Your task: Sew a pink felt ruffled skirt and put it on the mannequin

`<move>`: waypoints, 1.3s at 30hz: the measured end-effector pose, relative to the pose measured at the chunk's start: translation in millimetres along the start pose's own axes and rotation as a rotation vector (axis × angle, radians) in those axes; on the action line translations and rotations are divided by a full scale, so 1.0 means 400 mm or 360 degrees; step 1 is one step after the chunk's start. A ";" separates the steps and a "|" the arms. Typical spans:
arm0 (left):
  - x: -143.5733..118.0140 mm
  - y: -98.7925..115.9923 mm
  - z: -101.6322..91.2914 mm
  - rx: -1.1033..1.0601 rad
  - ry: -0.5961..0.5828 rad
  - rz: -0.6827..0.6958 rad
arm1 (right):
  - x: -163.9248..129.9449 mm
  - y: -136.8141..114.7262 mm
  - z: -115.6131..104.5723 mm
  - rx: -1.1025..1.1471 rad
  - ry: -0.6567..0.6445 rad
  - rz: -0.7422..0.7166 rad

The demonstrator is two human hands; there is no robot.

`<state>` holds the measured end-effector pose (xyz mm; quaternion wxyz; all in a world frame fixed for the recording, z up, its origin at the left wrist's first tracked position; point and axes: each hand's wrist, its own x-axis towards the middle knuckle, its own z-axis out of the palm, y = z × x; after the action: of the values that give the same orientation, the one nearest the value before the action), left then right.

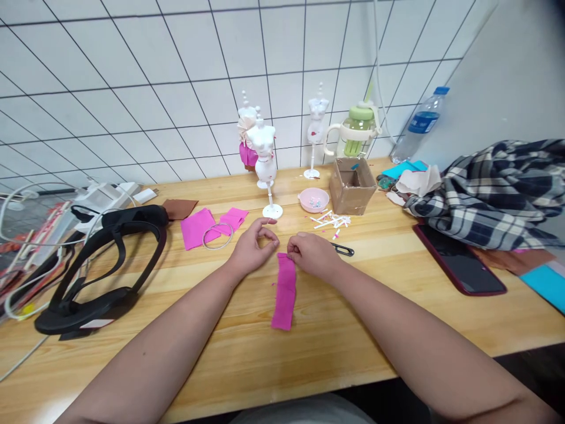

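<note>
right hand (312, 254) rests on the wooden table (397, 282), fingers curled together and pinching the top edge of a pink fabric strip (285, 291); strip lies flat, running from the hand toward 6 o'clock, near the table's centre; left hand (253, 247) sits just at 9 o'clock of the right, thumb and forefinger tips touching in a ring, other fingers folded; whether it holds anything between the tips, cannot tell; it lies just beside the strip's top end, not clearly touching it.

scissors (343, 249) at 3 o'clock of the right hand, partly hidden behind it; white mannequin stand (265, 168) at 12 o'clock of the hands, its round base near the left fingertips; two more small mannequins behind it against the tiled wall; pink bowl (313, 200) and cardboard box (351, 185) at 1 o'clock; white scraps (332, 221) between bowl and hands; loose pink fabric pieces (198, 227) and a metal ring (217, 236) at 10 o'clock; black headset (106, 265) at 9 o'clock; dark phone (459, 265) at 3 o'clock, plaid cloth (494, 194) above it.
</note>
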<state>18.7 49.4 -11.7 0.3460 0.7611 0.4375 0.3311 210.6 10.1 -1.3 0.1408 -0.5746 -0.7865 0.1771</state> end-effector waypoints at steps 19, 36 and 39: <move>0.005 -0.003 -0.013 -0.0302 0.0492 0.0032 | -0.011 0.065 -0.055 -0.0080 0.0574 -0.0413; 0.022 -0.023 -0.032 0.0844 0.0710 -0.0008 | 0.011 0.137 -0.064 0.0712 0.1451 0.0236; 0.026 -0.026 -0.039 0.0637 0.1109 0.0101 | 0.001 0.111 -0.051 0.0493 0.1319 -0.0074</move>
<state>5.6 66.2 -9.6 0.0115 0.6687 0.5607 0.4882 256.9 25.2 -2.5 0.5325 -0.5514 -0.6406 0.0443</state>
